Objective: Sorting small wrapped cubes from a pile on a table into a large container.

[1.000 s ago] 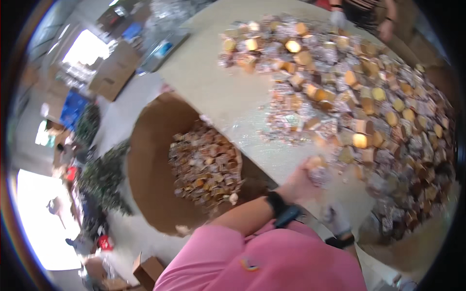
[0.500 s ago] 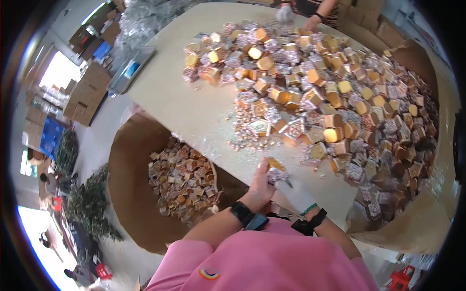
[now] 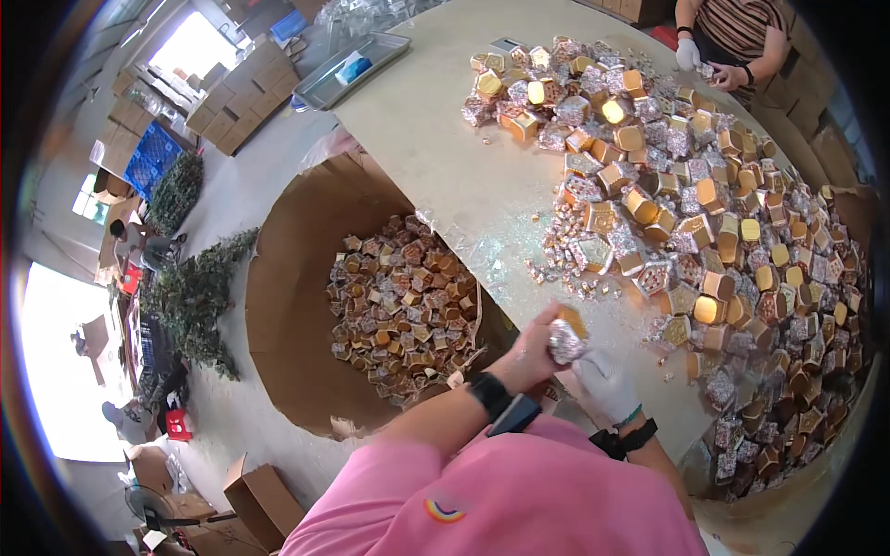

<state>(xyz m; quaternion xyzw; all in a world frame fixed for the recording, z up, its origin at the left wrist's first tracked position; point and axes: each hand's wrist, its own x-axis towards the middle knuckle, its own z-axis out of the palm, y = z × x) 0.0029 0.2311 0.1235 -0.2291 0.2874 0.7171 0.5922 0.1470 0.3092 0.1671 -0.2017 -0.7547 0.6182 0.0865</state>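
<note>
My left hand (image 3: pixel 528 358), bare, is closed around a small house-shaped ornament (image 3: pixel 567 339) with a gold-orange face and a silvery glittered side. It holds the piece above the near edge of the table (image 3: pixel 408 120). Against the ornament's lower right side is my right hand (image 3: pixel 607 385), in a white glove. Its fingers are curled together, and whatever they may grip is hidden. Just beyond both hands, a large heap of similar ornaments (image 3: pixel 640 208) covers the table's right part. Loose beads (image 3: pixel 570 255) and glitter lie along the heap's near left edge.
Left of the table stands a deep cardboard bin (image 3: pixel 297 269) partly filled with ornaments. A metal tray (image 3: pixel 371 57) is at the table's far left corner. Across the table, a co-worker's hands (image 3: pixel 709 67) hold a small piece. Stacked cartons (image 3: pixel 243 104) and green garlands (image 3: pixel 199 296) stand farther left.
The view has swung, so the scene sits farther right. My left hand still holds the ornament, now more upright. The co-worker's hands have lifted off the table with a piece.
</note>
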